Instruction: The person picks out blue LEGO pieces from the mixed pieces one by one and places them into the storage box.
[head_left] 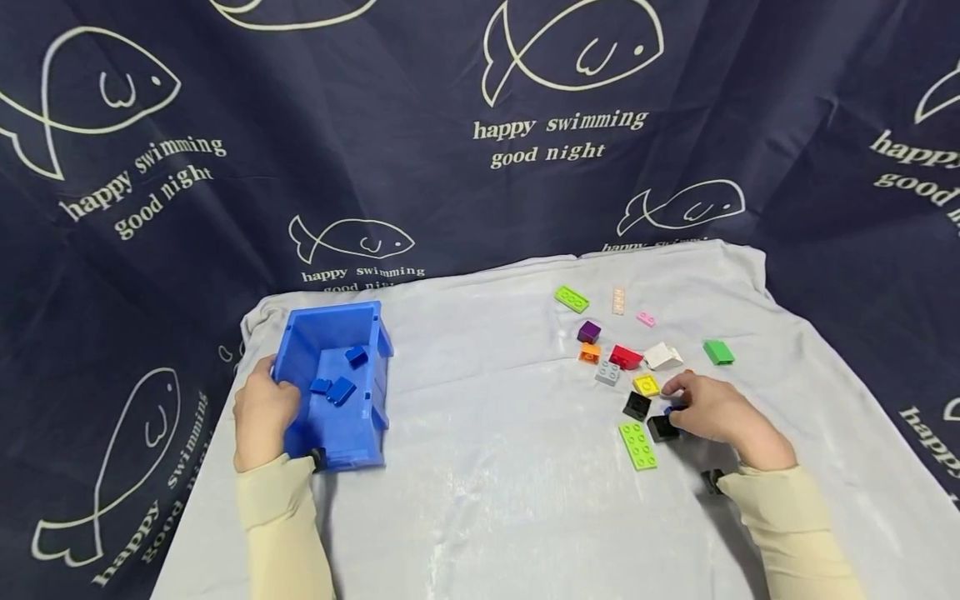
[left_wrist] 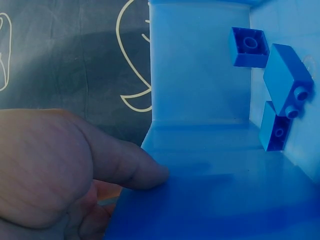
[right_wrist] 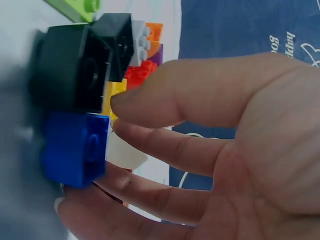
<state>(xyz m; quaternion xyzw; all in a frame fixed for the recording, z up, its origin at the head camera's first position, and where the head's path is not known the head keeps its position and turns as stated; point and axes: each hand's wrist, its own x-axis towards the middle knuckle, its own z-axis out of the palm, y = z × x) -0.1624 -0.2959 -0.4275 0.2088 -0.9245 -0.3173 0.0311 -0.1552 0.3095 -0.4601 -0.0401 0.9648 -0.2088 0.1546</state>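
My left hand (head_left: 264,408) grips the left wall of a blue plastic bin (head_left: 378,433). In the left wrist view its thumb lies over the rim, with the other fingers outside. Blue bricks lie in the bin, among them a larger two-stud brick (left_wrist: 287,80) and a square one (left_wrist: 250,47). On the right, my right hand (head_left: 720,410) is low over the cloth beside a blue brick (right_wrist: 77,150). Its thumb and fingers are spread apart, the lower fingertips close to that brick. A black brick (right_wrist: 72,70) stands right against the blue one; a yellow brick (head_left: 646,384) lies just beyond.
Around the right hand lie other loose bricks: lime green (head_left: 637,446), black (head_left: 637,406), grey (head_left: 607,372), red (head_left: 626,357), white (head_left: 663,357) and green (head_left: 718,352). Farther back are a purple brick (head_left: 588,332) and a lime plate (head_left: 572,298). Dark fish-print fabric (head_left: 450,183) hangs behind the table.
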